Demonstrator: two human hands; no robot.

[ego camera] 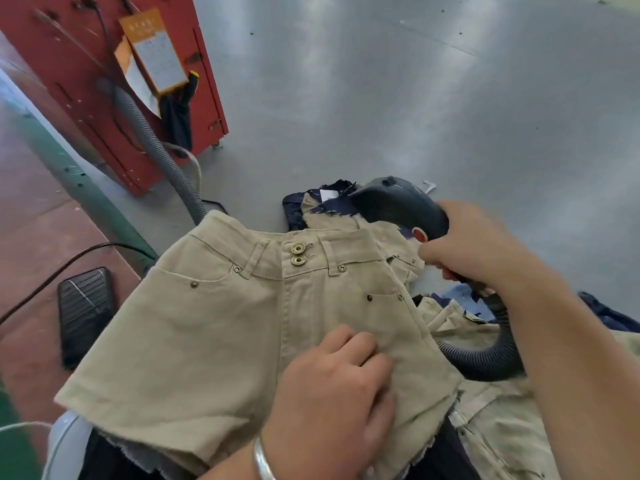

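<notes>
A: Position of the khaki shorts [214, 323]?
B: Near centre, laid front up.
A: Hand status?
B: The right hand [478, 247] gripped the steamer [398, 206], far right of the waistband. The left hand [332, 393] rested on the shorts, fingers bent; whether it pinched the fabric could not be told.

steamer [398, 202] handle buried in right hand [474, 244] grip, hose [485, 358] partly lost behind that forearm, tag [156, 53] print too small to read, dark garment [104, 459] mostly hidden under shorts [207, 323]
</notes>
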